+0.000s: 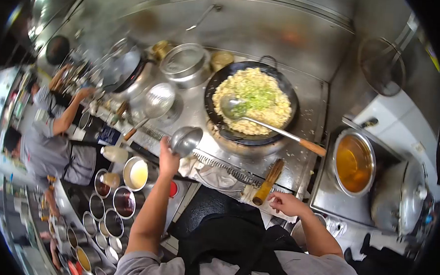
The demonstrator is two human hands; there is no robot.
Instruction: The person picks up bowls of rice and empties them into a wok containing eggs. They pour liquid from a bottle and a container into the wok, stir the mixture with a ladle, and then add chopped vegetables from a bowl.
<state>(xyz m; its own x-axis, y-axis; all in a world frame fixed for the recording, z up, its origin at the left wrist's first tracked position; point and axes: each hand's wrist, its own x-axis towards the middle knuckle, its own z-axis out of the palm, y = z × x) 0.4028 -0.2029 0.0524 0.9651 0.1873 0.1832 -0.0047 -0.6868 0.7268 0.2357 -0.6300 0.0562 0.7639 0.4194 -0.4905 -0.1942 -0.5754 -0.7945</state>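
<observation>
My left hand grips the edge of a small metal bowl over the front of the stove. Just behind it, a large black wok holds fried rice topped with chopped greens. A ladle rests in the rice, its wooden handle over the wok's right rim. My right hand hangs near the stove's front edge with loosely curled fingers and nothing visible in it. Close beside it lies a bamboo wok brush, apart from the fingers.
A pot of amber liquid and a lidded pot stand right. To the left are a perforated skimmer, a strainer-topped pot, another wok and several sauce containers. Co-workers stand farther left. A cloth lies in front.
</observation>
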